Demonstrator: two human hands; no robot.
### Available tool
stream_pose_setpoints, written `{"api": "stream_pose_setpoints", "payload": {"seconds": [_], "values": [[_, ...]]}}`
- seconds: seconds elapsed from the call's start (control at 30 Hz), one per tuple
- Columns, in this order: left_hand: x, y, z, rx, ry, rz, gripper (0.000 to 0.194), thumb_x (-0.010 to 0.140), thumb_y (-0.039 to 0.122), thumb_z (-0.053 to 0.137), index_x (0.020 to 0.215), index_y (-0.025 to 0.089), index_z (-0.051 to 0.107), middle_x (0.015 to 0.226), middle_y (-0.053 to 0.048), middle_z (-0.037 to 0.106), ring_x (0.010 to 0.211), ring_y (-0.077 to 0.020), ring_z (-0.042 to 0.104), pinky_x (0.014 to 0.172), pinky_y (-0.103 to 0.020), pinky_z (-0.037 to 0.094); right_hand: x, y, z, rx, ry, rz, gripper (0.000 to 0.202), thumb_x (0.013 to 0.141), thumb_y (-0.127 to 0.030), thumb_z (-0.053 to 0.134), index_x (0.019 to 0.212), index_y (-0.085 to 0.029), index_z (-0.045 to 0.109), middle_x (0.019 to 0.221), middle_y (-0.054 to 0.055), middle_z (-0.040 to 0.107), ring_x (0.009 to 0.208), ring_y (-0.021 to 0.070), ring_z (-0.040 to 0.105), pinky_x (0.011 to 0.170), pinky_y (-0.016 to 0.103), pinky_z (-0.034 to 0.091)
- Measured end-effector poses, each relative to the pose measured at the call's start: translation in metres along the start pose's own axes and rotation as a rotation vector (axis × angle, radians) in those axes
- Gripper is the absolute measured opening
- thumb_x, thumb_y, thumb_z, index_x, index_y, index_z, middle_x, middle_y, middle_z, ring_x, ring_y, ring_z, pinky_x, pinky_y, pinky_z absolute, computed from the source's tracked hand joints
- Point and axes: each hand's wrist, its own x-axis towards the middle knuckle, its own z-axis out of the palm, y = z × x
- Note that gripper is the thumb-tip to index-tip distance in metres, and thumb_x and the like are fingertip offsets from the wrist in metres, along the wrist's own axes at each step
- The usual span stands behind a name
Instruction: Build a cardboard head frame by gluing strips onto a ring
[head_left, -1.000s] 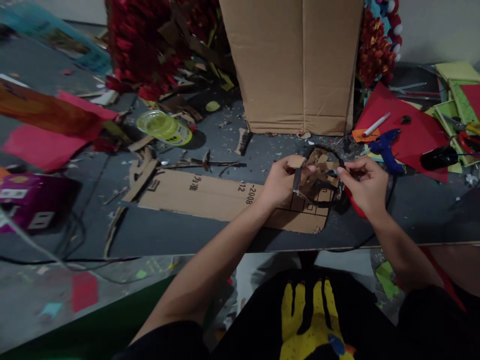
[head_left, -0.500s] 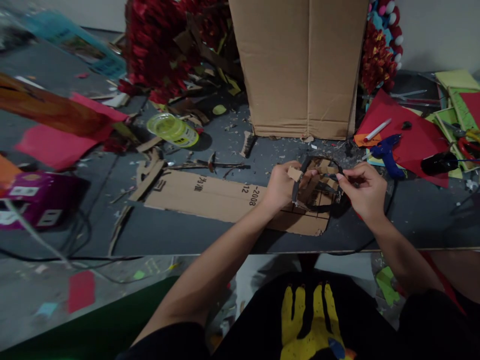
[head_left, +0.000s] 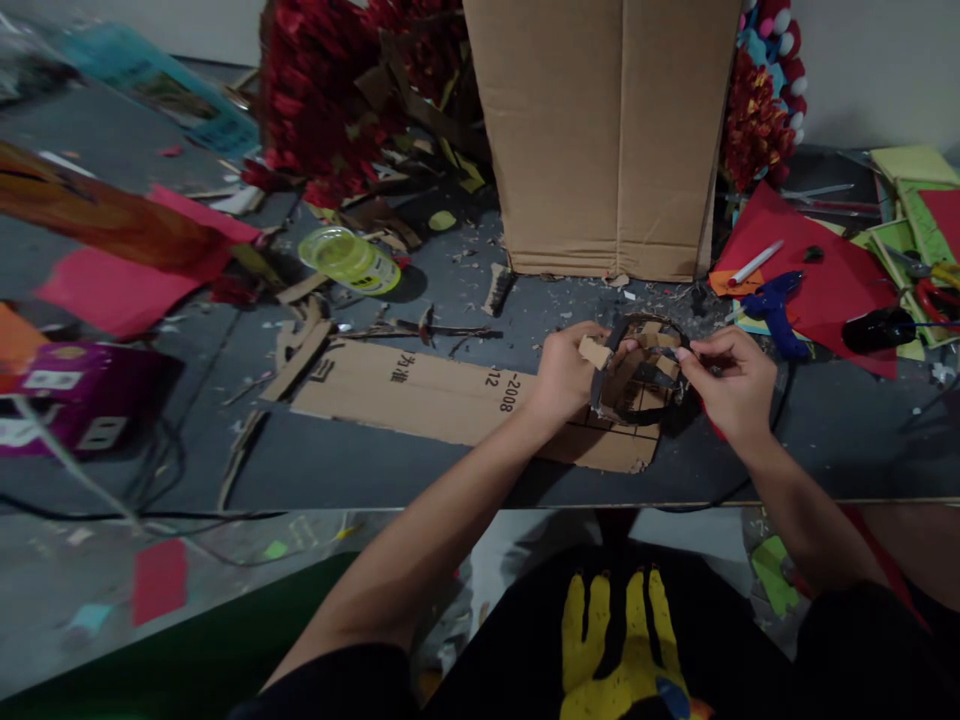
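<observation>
A round dark frame of black and brown cardboard strips (head_left: 652, 412) is held just above the table. My left hand (head_left: 568, 372) grips its left side, with fingers closed around the rim beside a small tan cardboard tab. At the frame's right edge, my right hand (head_left: 731, 378) pinches with thumb and index finger; a small dark piece seems to be between them, too small to make out clearly. Under the frame and my left wrist lies a long flat cardboard strip (head_left: 420, 395) with printed characters and numbers.
Behind the hands stands a tall cardboard piece (head_left: 562, 140). A yellow-green cup (head_left: 349, 262) lies left of centre. On the right are a blue glue gun (head_left: 780, 310), a white marker (head_left: 757, 260) and red paper (head_left: 832, 270). A purple box (head_left: 82, 398) sits at the left.
The view has shifted very slightly. Both hands keep their hold on the round frame, which has tilted a little; my right fingertips have barely moved.
</observation>
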Motion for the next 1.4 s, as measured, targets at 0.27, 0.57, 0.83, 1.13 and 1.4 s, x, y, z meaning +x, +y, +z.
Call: {"api": "stream_pose_setpoints", "payload": {"seconds": [0.27,0.57,0.83,1.13,1.4], "values": [[0.0006,-0.0005,-0.0033,0.146,-0.019,0.04,0.036,0.072,0.048,0.067,0.059,0.016,0.056,0.059,0.001,0.053,0.055,-0.0108,0.046,0.052,-0.023,0.035,0.0019,0.0032,-0.0026,0.017,0.005,0.057,0.011,0.074,-0.019,0.067,0.068,-0.021,0.057,0.067,-0.003,0.057,0.063,0.0116,0.054,0.058,0.027,0.044],[-0.0005,0.0047,-0.0044,0.083,-0.046,0.044,0.03,0.075,0.035,0.064,0.055,0.017,0.051,0.064,-0.001,0.058,0.06,-0.0119,0.052,0.053,-0.023,0.034,0.0007,0.0019,-0.0022,0.021,-0.003,0.047,0.012,0.074,-0.02,0.066,0.067,-0.021,0.056,0.067,-0.003,0.056,0.063,0.012,0.053,0.058,0.027,0.043],[-0.0003,0.0019,-0.0051,0.179,-0.02,0.09,0.019,0.071,0.016,0.059,0.055,0.017,0.05,0.064,0.0,0.057,0.057,-0.0114,0.051,0.052,-0.023,0.031,-0.0009,0.0049,-0.0006,0.028,-0.041,0.041,0.014,0.074,-0.019,0.067,0.065,-0.02,0.056,0.065,-0.004,0.056,0.061,0.0108,0.053,0.056,0.025,0.041],[-0.0022,0.0043,-0.0045,0.244,0.001,0.108,0.015,0.074,0.018,0.059,0.06,0.018,0.051,0.063,0.001,0.055,0.059,-0.0124,0.051,0.055,-0.023,0.033,0.0005,0.0065,-0.0024,0.063,-0.008,0.055,0.014,0.072,-0.019,0.07,0.066,-0.02,0.057,0.065,-0.003,0.056,0.062,0.0114,0.054,0.057,0.025,0.043],[-0.0023,0.0047,-0.0052,0.225,-0.001,0.126,0.015,0.077,0.022,0.056,0.063,0.018,0.051,0.064,0.001,0.054,0.058,-0.0112,0.048,0.055,-0.023,0.033,-0.0002,0.0083,-0.0012,0.066,-0.008,0.054,0.016,0.072,-0.019,0.069,0.065,-0.02,0.055,0.065,-0.004,0.055,0.061,0.0107,0.053,0.057,0.025,0.043]]}}
